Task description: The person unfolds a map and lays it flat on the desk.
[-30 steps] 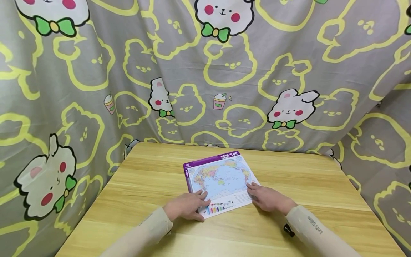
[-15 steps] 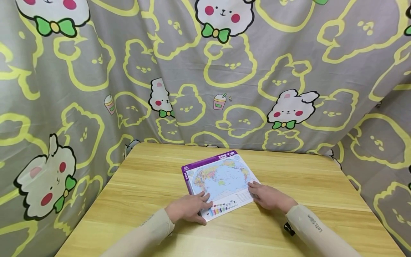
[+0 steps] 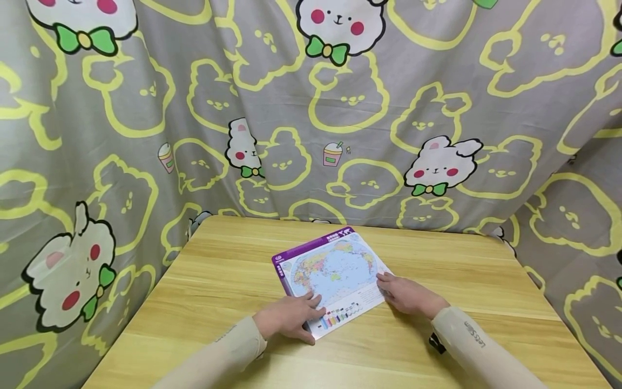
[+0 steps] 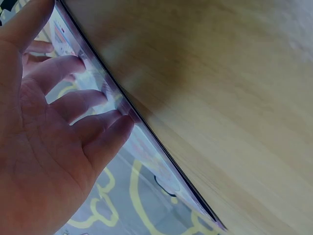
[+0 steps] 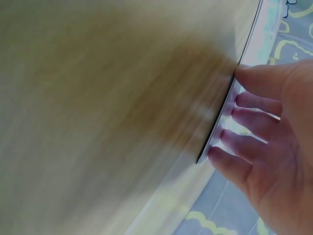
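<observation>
A thin board printed with a world map, purple along its far edge, lies flat and turned at an angle on the wooden table. On its near left part rests my left hand, fingers spread over the print and thumb at the near corner. In the left wrist view the fingertips of the left hand touch the glossy face. My right hand lies at the board's right side. The right wrist view has the fingers of the right hand on the face and the thumb against the dark rim.
The wooden table extends around the board on all sides. A grey curtain with yellow outlines and white cartoon animals hangs behind and along both sides. Below the right sleeve a small black object shows, its kind unclear.
The map board has turned a little counterclockwise on the table. My left hand has shifted slightly right and nearer with it, while the right hand has edged slightly away from the body.
</observation>
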`<state>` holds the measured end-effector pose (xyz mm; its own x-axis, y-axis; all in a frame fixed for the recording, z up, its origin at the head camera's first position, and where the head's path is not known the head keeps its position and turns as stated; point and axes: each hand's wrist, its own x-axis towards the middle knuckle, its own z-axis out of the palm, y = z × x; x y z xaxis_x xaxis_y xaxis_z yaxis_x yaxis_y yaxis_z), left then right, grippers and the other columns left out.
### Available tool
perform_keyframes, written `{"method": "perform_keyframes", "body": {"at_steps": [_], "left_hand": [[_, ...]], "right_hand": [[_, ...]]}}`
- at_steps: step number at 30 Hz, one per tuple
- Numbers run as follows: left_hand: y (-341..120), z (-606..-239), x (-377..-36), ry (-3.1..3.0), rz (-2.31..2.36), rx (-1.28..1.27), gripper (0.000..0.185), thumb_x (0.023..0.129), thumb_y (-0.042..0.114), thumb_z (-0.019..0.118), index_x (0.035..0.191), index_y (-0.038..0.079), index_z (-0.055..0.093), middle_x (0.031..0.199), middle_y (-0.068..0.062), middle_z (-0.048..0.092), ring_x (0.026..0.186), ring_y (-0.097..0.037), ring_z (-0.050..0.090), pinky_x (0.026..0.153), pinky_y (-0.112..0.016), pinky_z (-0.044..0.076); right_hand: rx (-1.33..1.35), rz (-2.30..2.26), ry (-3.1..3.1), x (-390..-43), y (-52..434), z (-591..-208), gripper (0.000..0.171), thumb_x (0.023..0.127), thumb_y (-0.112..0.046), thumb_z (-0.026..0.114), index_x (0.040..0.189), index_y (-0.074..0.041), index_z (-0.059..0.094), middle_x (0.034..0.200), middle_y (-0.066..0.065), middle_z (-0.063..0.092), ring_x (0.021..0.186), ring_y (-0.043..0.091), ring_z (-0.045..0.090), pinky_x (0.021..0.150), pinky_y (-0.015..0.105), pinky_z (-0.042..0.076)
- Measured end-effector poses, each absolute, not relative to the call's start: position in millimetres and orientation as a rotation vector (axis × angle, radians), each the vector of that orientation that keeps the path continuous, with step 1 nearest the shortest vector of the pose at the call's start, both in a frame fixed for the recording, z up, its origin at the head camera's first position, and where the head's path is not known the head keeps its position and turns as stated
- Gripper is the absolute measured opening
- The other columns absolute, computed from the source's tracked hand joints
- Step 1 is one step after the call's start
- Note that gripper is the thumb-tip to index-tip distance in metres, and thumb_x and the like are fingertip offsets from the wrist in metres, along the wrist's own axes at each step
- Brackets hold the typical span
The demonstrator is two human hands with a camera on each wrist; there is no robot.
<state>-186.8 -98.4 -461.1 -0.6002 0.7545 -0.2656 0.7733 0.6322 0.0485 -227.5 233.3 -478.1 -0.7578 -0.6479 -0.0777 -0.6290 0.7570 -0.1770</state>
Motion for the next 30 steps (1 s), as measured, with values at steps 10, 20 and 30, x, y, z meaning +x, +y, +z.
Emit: {"method": "perform_keyframes", "body": {"at_steps": [10,20,30], "left_hand": [[-93.6,-462.8,-186.8,2.582,-0.126,1.274,0.073,0.081,0.062,0.059,0.143,0.026,0.043,0.151,-0.006,0.031,0.138,-0.027,0.029,0.107,-0.039,0.033],[-88.5,-460.1,-182.7,2.557,-0.105,1.281,0.071,0.082,0.058,0.060,0.143,0.026,0.043,0.151,-0.005,0.032,0.137,-0.026,0.030,0.107,-0.037,0.034],[-83.8,-458.4,-180.6,2.551,-0.131,1.309,0.068,0.085,0.056,0.059,0.143,0.026,0.043,0.150,-0.005,0.033,0.137,-0.024,0.031,0.107,-0.034,0.033]], "right_hand": [[-1.037,-0.248,2.841,-233.8,238.2,-478.8,0.038,0.093,-0.005,0.054,0.130,0.007,0.052,0.137,0.025,0.046,0.127,0.042,0.041,0.102,0.052,0.036],[-1.080,-0.243,2.860,-240.5,239.7,-483.2,0.024,0.092,-0.003,0.056,0.115,0.004,0.059,0.132,0.027,0.049,0.122,0.043,0.046,0.098,0.053,0.040],[-1.022,-0.231,2.870,-246.6,239.6,-485.1,0.031,0.093,-0.003,0.054,0.122,0.007,0.057,0.134,0.027,0.048,0.124,0.042,0.044,0.100,0.052,0.039]]}}
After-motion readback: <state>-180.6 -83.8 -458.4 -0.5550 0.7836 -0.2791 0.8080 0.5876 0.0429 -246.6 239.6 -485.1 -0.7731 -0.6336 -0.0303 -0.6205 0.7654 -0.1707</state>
